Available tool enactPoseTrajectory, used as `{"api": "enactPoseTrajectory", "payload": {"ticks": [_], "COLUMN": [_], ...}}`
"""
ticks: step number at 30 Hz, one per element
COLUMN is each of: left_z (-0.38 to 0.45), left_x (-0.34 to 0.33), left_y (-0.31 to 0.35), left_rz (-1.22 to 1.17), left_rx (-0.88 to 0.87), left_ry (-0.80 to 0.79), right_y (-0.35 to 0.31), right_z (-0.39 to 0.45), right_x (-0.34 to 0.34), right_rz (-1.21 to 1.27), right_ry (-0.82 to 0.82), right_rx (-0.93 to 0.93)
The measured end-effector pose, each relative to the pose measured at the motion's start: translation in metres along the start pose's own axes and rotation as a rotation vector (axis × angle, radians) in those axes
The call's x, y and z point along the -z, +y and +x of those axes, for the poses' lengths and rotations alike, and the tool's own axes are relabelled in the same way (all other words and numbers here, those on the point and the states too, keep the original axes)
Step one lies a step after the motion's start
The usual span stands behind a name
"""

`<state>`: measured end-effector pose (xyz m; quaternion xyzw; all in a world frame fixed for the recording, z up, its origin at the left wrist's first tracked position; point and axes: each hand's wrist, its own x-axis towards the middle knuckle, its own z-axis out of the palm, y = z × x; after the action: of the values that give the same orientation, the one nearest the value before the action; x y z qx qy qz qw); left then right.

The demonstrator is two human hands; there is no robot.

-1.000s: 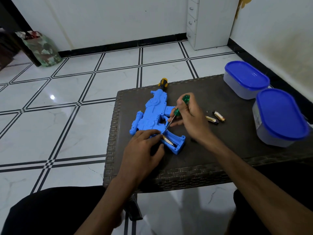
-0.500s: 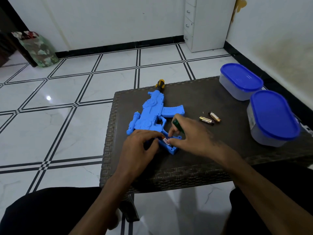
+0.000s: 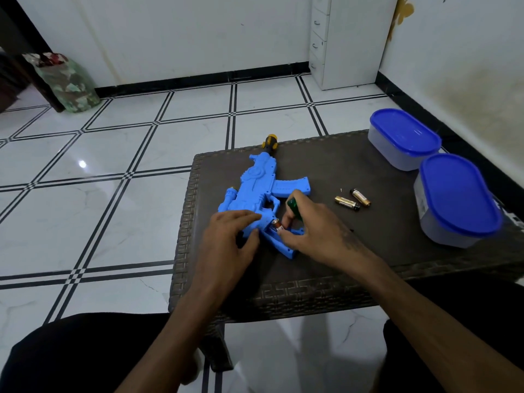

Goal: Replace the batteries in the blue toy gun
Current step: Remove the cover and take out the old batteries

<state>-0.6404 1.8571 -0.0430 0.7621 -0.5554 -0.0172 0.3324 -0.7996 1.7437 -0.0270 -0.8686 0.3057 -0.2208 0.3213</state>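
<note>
Right hand point(image 3: 312, 228) lowered onto toy gun point(image 3: 258, 188), loose batteries point(image 3: 353, 200) beside, tubs point(image 3: 402, 137) beyond

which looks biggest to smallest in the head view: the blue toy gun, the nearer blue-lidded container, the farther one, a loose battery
1. Blue toy gun
2. Nearer blue-lidded container
3. Farther blue-lidded container, though it may only look smaller because it sits farther from the camera
4. Loose battery

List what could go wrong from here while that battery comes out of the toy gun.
The right hand holds the green screwdriver while pinching the battery, so its grip may slip. The two loose batteries could roll on the table or get confused with fresh ones. The left hand only rests on the blue toy gun, which may shift.
</note>
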Motion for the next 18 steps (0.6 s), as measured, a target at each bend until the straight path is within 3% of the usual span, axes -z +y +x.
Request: {"api": "enactPoseTrajectory", "payload": {"ticks": [3,7,13,18], "left_z": [0.003,0.002,0.0,0.001], "left_x": [0.001,0.003,-0.001,-0.004], "left_y": [-0.012,-0.013,-0.007,0.004], "left_rz": [0.233,0.28,0.285,0.347], "left_rx": [0.079,0.11,0.132,0.148], "left_ry": [-0.088,-0.224,-0.12,-0.115], "right_y": [0.003,0.018,0.052,0.061], "right_z": [0.001,0.0,-0.007,-0.011], "right_x": [0.011,0.042,0.076,0.081], "right_rz": [0.076,-0.034,-0.352,-0.386], "right_ry": [0.079,0.164,0.021,-0.003], "right_rx": [-0.065,-0.174,-0.403,-0.476]}}
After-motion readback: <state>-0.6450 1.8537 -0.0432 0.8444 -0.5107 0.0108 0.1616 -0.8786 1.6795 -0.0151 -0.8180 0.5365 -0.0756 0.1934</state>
